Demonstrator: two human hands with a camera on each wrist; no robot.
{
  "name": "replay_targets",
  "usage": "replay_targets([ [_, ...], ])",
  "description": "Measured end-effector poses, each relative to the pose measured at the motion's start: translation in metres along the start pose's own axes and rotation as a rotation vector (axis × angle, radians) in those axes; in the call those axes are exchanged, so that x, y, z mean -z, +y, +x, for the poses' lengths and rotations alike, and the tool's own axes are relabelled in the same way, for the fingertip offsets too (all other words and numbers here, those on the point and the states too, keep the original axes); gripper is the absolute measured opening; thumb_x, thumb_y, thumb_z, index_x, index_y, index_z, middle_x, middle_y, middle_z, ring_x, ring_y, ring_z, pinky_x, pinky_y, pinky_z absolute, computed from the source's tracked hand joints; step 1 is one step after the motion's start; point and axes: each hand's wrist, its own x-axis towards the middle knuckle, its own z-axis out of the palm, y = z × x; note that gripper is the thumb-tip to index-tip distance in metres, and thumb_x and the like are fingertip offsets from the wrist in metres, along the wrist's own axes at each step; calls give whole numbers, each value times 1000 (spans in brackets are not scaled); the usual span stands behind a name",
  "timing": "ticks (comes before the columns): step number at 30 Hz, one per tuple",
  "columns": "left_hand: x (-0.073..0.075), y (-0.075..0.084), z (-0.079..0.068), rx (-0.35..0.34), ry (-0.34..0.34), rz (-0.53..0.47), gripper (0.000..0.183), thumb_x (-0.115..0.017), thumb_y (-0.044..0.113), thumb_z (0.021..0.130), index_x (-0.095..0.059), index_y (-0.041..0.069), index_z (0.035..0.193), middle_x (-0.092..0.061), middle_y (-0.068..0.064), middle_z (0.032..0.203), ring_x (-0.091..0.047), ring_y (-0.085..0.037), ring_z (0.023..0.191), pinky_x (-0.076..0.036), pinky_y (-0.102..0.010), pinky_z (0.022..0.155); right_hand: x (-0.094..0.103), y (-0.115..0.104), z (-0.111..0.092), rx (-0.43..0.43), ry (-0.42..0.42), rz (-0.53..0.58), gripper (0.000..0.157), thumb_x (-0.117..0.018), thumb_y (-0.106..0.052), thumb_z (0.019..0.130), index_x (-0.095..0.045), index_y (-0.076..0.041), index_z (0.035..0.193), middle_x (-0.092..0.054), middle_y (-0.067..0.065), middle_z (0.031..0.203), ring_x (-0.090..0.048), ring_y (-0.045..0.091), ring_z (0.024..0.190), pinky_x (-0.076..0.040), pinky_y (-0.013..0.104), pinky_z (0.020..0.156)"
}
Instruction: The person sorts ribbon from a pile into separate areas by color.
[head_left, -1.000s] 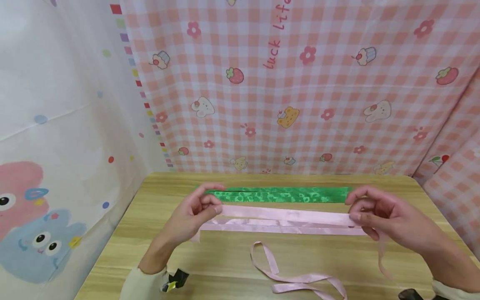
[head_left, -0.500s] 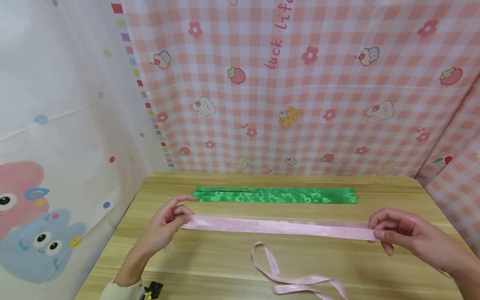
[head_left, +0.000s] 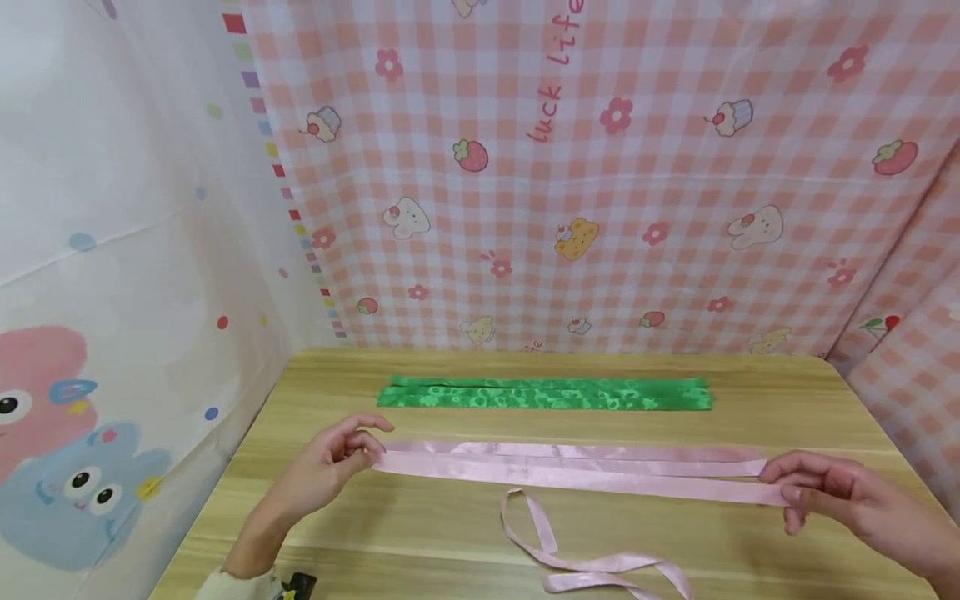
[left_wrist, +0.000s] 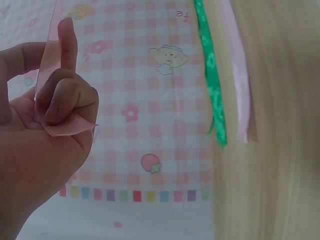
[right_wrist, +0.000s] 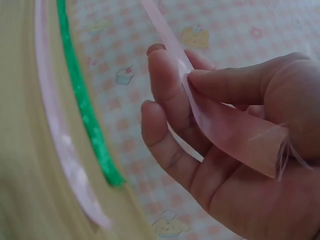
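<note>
A satin pink ribbon [head_left: 577, 481] is stretched between my hands above the table, its right end a little nearer to me. My left hand [head_left: 318, 468] pinches one end, index finger extended; in the left wrist view a short tail of the ribbon [left_wrist: 70, 126] shows under the curled fingers. At the other side my right hand [head_left: 847, 504] pinches the ribbon between thumb and fingers. Its frayed tail [right_wrist: 250, 142] lies across the palm in the right wrist view. Just behind, more pink ribbon [head_left: 637, 452] lies straight on the table, partly covered by the held one.
Green shiny ribbon strips [head_left: 547, 395] lie side by side toward the table's back edge. A loose, looped pink ribbon [head_left: 622, 560] sits at the front of the wooden table [head_left: 420, 542]. A checked curtain [head_left: 525, 192] hangs behind, a white one [head_left: 150, 275] at left.
My hands have moved apart and toward me, drawing the held ribbon out longer and bringing it in front of the lying pink ribbon. The green strips and looped ribbon stay put.
</note>
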Motion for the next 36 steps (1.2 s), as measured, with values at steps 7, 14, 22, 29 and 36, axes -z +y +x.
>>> replay_targets([
  [7, -2, -12, -1, 5, -32, 4, 28, -56, -2, 96, -56, 1, 124, -67, -10, 94, -64, -12, 87, -52, -25, 78, -1, 18, -5, -53, 8, 23, 38, -29, 7, 105, -52, -7, 131, -66, 8, 98, -63, 21, 87, -49, 24, 84],
  [14, -2, -26, -4, 28, -49, -46, 29, -58, 2, 96, -54, -1, 125, -68, -6, 94, -64, -8, 87, -52, -24, 78, -2, 29, -4, -114, 123, 20, 31, -38, 2, 105, -58, -12, 124, -68, 3, 97, -63, 19, 83, -51, 28, 79],
  [22, 4, -42, 4, 104, -3, -40, 32, -67, 11, 94, -56, 0, 121, -70, -6, 90, -62, -12, 81, -49, -23, 68, 2, 40, 1, -181, 285, -135, 20, -44, -6, 105, -58, -3, 119, -66, 3, 96, -65, 18, 84, -54, 30, 76],
  [29, 7, -50, 3, 160, 17, -57, 38, -67, 8, 94, -52, -8, 124, -68, -12, 93, -58, -11, 76, -48, -23, 63, 1, 52, 7, -267, 449, -177, 17, -50, -13, 104, -60, -3, 113, -67, -4, 94, -66, 12, 82, -56, 29, 75],
  [36, 7, -62, 7, 268, 86, -27, 34, -69, 7, 91, -56, -5, 120, -70, -13, 94, -64, -16, 83, -54, -30, 70, -4, 65, 19, -317, 678, -274, 19, -63, -13, 98, -60, 5, 105, -66, -7, 84, -64, 8, 74, -56, 25, 68],
])
